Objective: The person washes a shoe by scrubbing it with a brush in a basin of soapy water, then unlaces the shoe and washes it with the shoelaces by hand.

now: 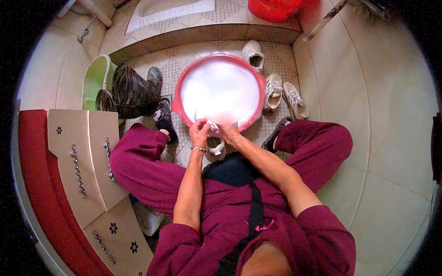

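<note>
My left hand [199, 134] is closed in a pinch at the near rim of a red basin [180, 112]. Between its fingertips is a small white piece [212, 126], too blurred to name exactly. The fingers of my right hand [229, 132] close on the other side of that piece, partly lost in the glare from the suds. White foam [220, 89] fills the basin. Just below my hands a light-coloured shoe [215, 148] stands on the floor between my legs, partly hidden by my left wrist.
Right of the basin are several white sneakers [273, 92]. Dark boots [133, 89] and a green tub [95, 76] stand at left, beside a drawer cabinet [76, 156]. Behind is a raised tiled step [202, 36] with a squat toilet [172, 10] and a red bucket [275, 10].
</note>
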Demonstrator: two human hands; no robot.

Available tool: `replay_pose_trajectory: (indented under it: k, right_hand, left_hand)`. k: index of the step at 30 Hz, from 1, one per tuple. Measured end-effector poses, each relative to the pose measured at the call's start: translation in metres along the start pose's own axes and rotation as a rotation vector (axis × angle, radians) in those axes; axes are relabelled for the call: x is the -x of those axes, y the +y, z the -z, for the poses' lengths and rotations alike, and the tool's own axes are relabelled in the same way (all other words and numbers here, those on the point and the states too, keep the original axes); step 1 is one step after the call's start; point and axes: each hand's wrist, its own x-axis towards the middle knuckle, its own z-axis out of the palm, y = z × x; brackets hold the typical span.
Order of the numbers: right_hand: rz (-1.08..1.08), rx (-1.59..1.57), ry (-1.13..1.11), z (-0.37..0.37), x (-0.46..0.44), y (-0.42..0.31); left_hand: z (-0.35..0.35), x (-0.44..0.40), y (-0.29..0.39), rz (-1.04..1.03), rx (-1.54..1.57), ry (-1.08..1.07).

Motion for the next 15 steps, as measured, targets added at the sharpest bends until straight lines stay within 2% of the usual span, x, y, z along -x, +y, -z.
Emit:
replay_pose_trajectory:
  k: [4,6,7,9,13,15]
  right_hand:
    - [-0.014,0.023,-0.048,0.002,-0.002,0.004]
    - [0.152,0.322,-0.042,-0.001,-0.002,0.002]
    - [0.153,0.324,-0.043,0.000,-0.003,-0.001]
    - [0.221,0.632,-0.197,-0.003,-0.001,-0.014]
    - [0.154,0.614,-0.136,-0.003,0.002,-0.018]
    - [-0.129,0.242,-0.038,-0.015,0.017,-0.030]
  left_hand:
    - [0.009,-0.004,0.000,0.089,-0.009,-0.054]
    - [0.012,-0.006,-0.002,0.129,0.022,-0.157]
    - [0.013,-0.008,-0.003,0.128,0.023,-0.156]
    - [0.015,-0.010,-0.004,0.234,0.110,-0.171]
    - [0.017,-0.009,-0.006,0.216,0.225,-0.245]
    - [0.015,-0.006,0.000,0.217,0.687,-0.316]
